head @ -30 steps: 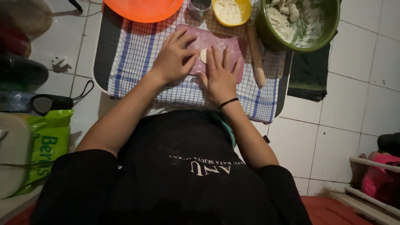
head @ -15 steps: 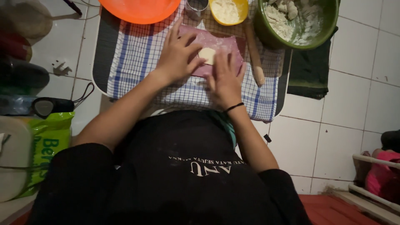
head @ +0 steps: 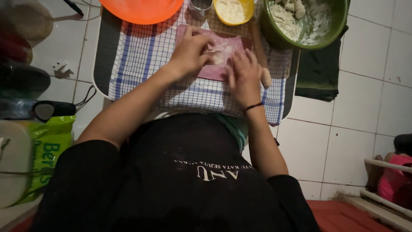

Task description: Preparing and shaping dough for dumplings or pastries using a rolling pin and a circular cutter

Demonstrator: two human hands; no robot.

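Nearest, under both hands: a pale lump of dough point(head: 218, 55) on a pink board point(head: 210, 71), itself on a blue-checked cloth point(head: 141, 56)
Left hand point(head: 191, 53) curled over the lump's left edge, fingers bent and pinching at it, so grasping the dough
Right hand point(head: 244, 77) laid flat beside the lump on its right side, fingers spread and loose, pressing rather than clenching; probably touching the dough's edge, though the dim view blurs the contact
Just past the right hand: a wooden rolling pin point(head: 261, 56) lying along the board's edge
Farther out: yellow bowl point(head: 234, 10) of flour straight ahead, green bowl point(head: 309, 23) of floury dough pieces beyond the right hand, orange bowl point(head: 141, 8) beyond the left
For good shaping: even pressure from both sides, lump kept central on the board, light flouring against sticking
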